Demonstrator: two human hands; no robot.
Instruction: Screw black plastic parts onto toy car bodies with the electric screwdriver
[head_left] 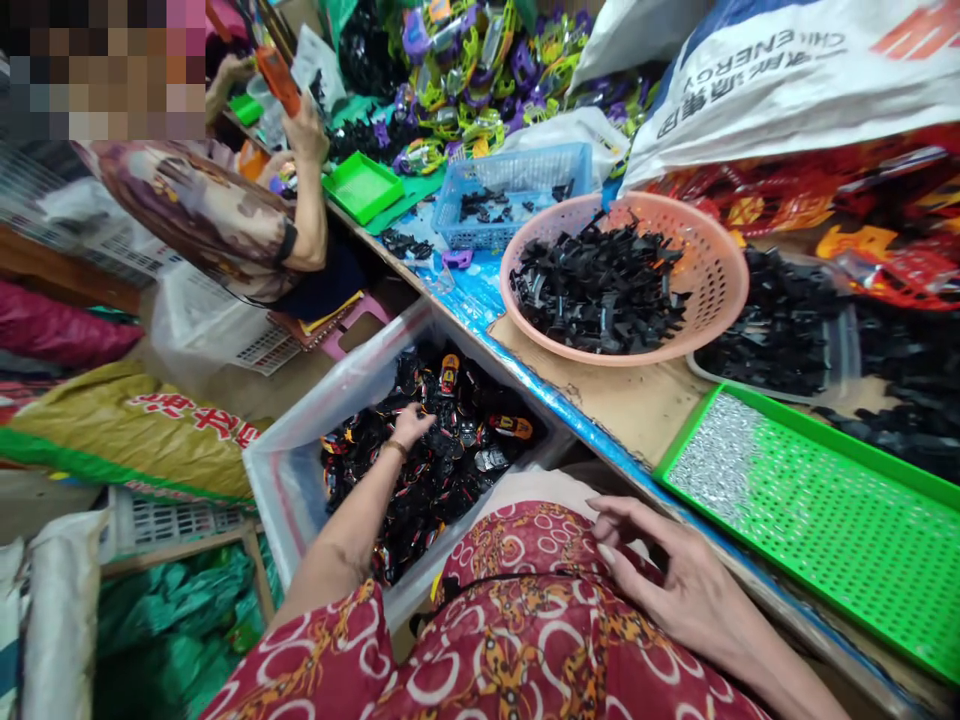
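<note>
My left hand point(411, 428) reaches into a plastic-lined bin point(289, 480) on my left, low over a heap of small toy cars point(431, 490). Its fingers stretch out over the cars, slightly apart, and I see no car lifted in them. The cars are mostly black with orange, yellow and red parts; one yellow-and-red car point(449, 374) lies on top. My right hand point(649, 560) hovers over my lap by the table edge, thumb and fingers apart, holding nothing. It is nearest to the green perforated tray point(847, 530), where small silver metal pieces point(716, 455) are piled.
On the table stand a pink colander point(712, 260) of black plastic parts, a blue basket point(480, 235) and a clear tub point(844, 350). Green-purple toy shells point(480, 80) are heaped behind. A co-worker point(217, 215) sits across, holding an orange tool point(277, 80). Sacks point(135, 430) lie left.
</note>
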